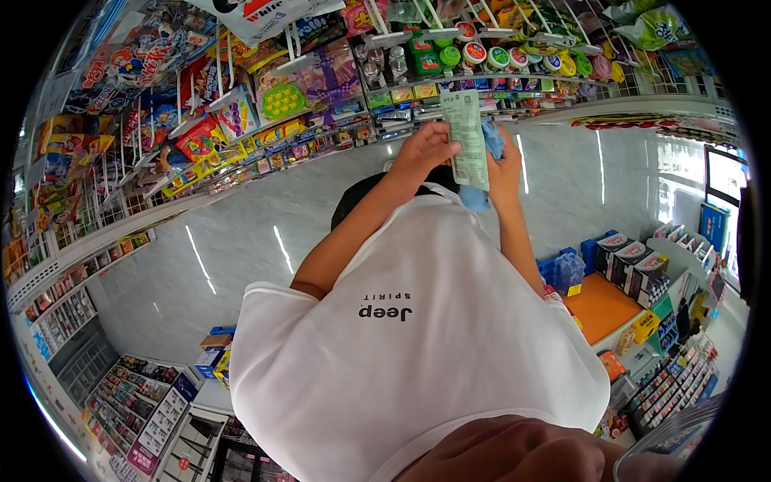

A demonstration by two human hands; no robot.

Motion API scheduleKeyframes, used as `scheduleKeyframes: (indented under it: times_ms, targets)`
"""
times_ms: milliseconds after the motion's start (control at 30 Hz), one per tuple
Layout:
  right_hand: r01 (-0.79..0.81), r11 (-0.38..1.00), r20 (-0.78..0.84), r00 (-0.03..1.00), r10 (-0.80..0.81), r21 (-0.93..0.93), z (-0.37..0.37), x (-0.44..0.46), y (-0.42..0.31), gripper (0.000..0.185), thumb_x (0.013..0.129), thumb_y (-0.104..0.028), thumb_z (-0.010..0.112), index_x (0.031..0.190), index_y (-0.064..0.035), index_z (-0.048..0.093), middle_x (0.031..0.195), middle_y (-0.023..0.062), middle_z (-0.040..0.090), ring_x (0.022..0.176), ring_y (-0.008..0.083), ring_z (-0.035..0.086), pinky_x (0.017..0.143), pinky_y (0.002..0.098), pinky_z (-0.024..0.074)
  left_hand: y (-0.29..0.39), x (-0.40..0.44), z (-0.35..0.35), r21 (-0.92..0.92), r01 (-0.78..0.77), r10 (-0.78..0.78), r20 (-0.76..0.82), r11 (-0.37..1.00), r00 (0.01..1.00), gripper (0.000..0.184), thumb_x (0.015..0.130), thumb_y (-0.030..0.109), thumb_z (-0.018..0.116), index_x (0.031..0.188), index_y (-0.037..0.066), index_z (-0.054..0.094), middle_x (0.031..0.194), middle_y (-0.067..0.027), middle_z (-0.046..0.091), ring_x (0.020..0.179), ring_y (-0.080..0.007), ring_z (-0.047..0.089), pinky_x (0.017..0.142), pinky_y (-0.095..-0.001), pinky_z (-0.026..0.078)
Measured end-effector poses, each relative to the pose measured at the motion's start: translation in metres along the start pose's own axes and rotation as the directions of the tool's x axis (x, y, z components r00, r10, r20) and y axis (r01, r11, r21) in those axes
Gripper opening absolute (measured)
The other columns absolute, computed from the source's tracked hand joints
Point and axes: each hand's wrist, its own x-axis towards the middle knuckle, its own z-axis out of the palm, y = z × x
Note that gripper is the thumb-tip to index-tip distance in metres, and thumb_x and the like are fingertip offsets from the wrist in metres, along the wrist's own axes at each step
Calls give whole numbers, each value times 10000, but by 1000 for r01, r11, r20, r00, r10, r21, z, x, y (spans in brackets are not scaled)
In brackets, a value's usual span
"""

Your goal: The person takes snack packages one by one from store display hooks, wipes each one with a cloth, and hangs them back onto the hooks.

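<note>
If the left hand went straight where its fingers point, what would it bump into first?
The left hand would likely meet the pale green packet first; its fingertips seem to touch it, though depth is unclear.

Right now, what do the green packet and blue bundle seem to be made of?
The green packet looks like smooth printed plastic film or coated paper, lying flat with crisp edges. The blue bundle seems soft, perhaps fabric or thin plastic, judging by its crumpled folds.

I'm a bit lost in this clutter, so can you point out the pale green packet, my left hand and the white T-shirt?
Pale green packet [467, 143]: head view, middle of its printed side.
Left hand [421, 154]: head view, back of hand.
White T-shirt [426, 337]: head view, cloth beside the lettering.
</note>
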Motion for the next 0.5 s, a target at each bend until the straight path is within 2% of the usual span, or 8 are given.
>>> scheduleKeyframes:
  times_ms: [33, 133, 200, 233, 333, 400, 433, 500]
  targets:
    - [-7, 1000, -8, 1000, 7, -8, -2, 1, 1, 254, 866, -110, 675, 1094, -2, 638, 899, 73, 696, 786, 129, 615, 736, 292, 497, -1, 0, -2, -34, 4, -4, -19, 999, 1000, 295, 966, 138, 626, 1211, 43, 491, 1157, -50, 636, 1057, -131, 603, 913, -299, 483]
    - [-25, 998, -60, 998, 22, -62, -12, 6, 5, 256, 863, -119, 693, 1085, 1, 650, 901, 58, 692, 787, 119, 610, 732, 269, 490, 6, 1, -1, -72, -9, -6, -214, 997, 977, 290, 949, 108, 641, 1175, 43, 471, 1132, -86, 661, 1030, -160, 643, 917, -320, 517]
    - [-37, 990, -128, 992, 19, -139, -22, 9, 6, 252, 860, -124, 706, 1072, 3, 658, 902, 56, 691, 792, 116, 611, 734, 261, 486, 13, -1, 2, -70, -22, 4, -248, 997, 969, 279, 955, 126, 641, 1167, 56, 474, 1134, -67, 662, 985, -133, 648, 827, -282, 524]
    - [-46, 992, -150, 988, 27, -121, -26, 11, 7, 248, 859, -126, 709, 1064, 4, 660, 906, 56, 691, 791, 114, 610, 736, 264, 485, 14, -1, 3, -69, -27, 8, -265, 997, 964, 274, 957, 136, 642, 1163, 62, 475, 1135, -57, 662, 962, -120, 651, 782, -263, 528]
    - [-66, 993, -191, 980, 47, -95, -30, 14, -2, 243, 853, -128, 715, 1051, 5, 662, 910, 61, 693, 784, 121, 612, 741, 280, 485, 12, -1, 1, -10, -29, 25, -265, 1000, 964, 284, 956, 136, 645, 1166, 68, 466, 1120, -64, 675, 947, -110, 652, 747, -257, 525]
    - [-70, 991, -184, 982, 49, -113, -25, 12, -13, 249, 846, -124, 715, 1056, -1, 659, 905, 73, 694, 776, 144, 620, 744, 300, 487, 12, -1, 2, 12, -24, 27, -264, 1000, 964, 281, 946, 81, 640, 1149, 38, 451, 1131, -110, 669, 999, -146, 654, 836, -296, 540]
    - [-10, 985, -149, 989, -15, -170, -22, 12, -12, 259, 838, -120, 714, 1064, -7, 656, 910, 86, 690, 780, 172, 628, 742, 311, 490, 12, 0, 4, 23, -22, 27, -263, 999, 964, 280, 942, 54, 637, 1141, 23, 444, 1136, -133, 666, 1025, -163, 655, 881, -315, 547]
    - [116, 955, -64, 988, -139, -274, -14, 11, -6, 282, 822, -110, 713, 1081, -20, 650, 919, 111, 682, 789, 226, 646, 739, 331, 497, 8, 1, 5, 37, -28, 36, -242, 999, 970, 289, 936, 48, 646, 1139, 19, 443, 1125, -143, 668, 1011, -157, 653, 869, -305, 546]
